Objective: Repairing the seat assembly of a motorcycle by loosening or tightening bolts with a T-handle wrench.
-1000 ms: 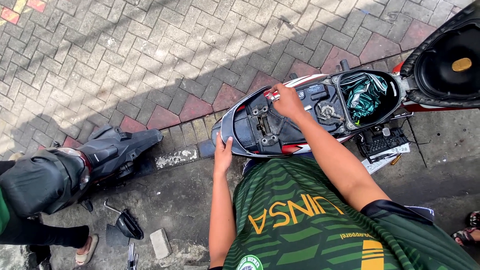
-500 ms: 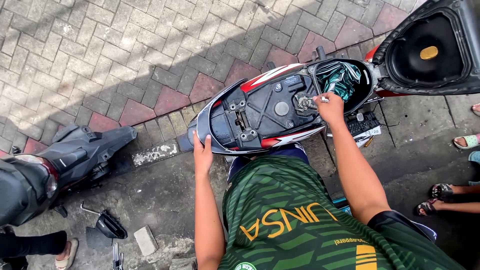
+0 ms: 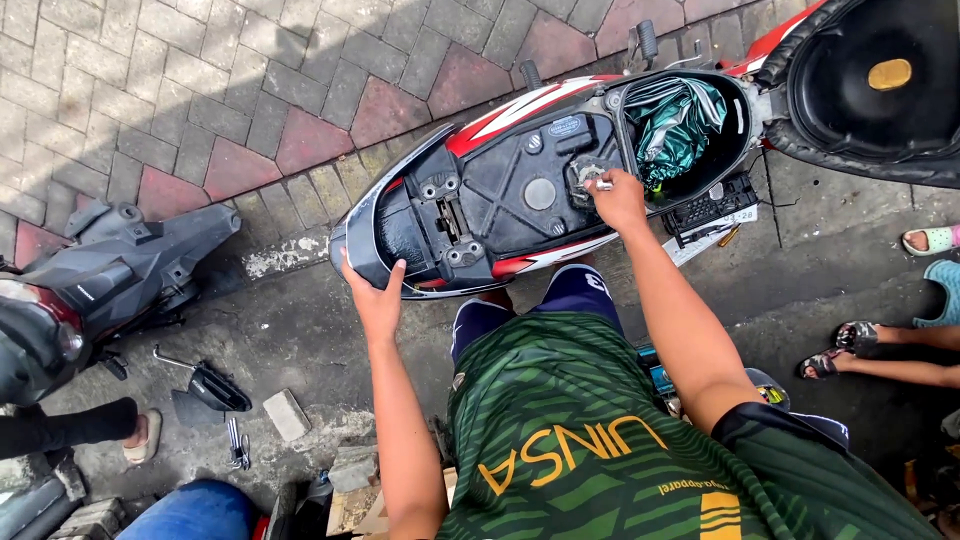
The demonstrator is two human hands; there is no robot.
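Below the camera, at 12 o'clock, a scooter's stripped rear body (image 3: pixel 480 200) lies across the pavement. At 9 o'clock the left hand (image 3: pixel 378 300) rests on its tail, fingers spread flat. At 1 o'clock the right hand (image 3: pixel 620 198) has its fingers pinched around a small metal part (image 3: pixel 597 183) beside the open storage bin (image 3: pixel 735 135).
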